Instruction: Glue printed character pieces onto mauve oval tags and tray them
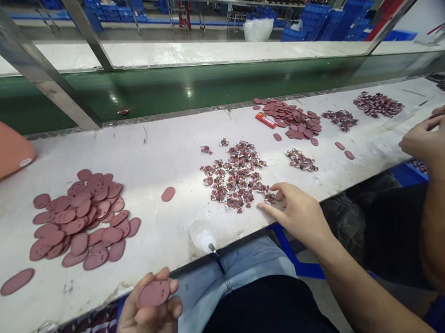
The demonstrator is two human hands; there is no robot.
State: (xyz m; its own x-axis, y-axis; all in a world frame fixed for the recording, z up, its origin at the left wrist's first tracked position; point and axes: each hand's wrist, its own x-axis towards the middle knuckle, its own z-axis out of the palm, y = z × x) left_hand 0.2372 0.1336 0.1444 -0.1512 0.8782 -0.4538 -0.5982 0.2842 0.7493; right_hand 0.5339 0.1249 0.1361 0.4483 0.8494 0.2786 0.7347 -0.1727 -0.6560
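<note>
My left hand (147, 322), low in front of the table's near edge, holds a maroon oval disc (154, 294) with small holes at one end. At the right side of a heap of small maroon-and-white figure-like pieces (234, 178) is my right hand (298, 212). Its thumb and index finger are apart around one small piece (270, 198) at the heap's edge; the other fingers are partly hidden. A pile of similar oval discs (82, 215) lies to the left, and a single disc (168, 194) lies between pile and heap. Near the front edge lies a clear squeeze bottle (202, 236) with a dark nozzle.
Another person's hands (437, 131) work at the right, near more discs (298, 121) and small heaps (378, 104). A red-orange packet (266, 120) touches those discs. An orange object (0, 147) stands at the left. Behind the table runs a green belt (202, 85) with metal posts (57, 93).
</note>
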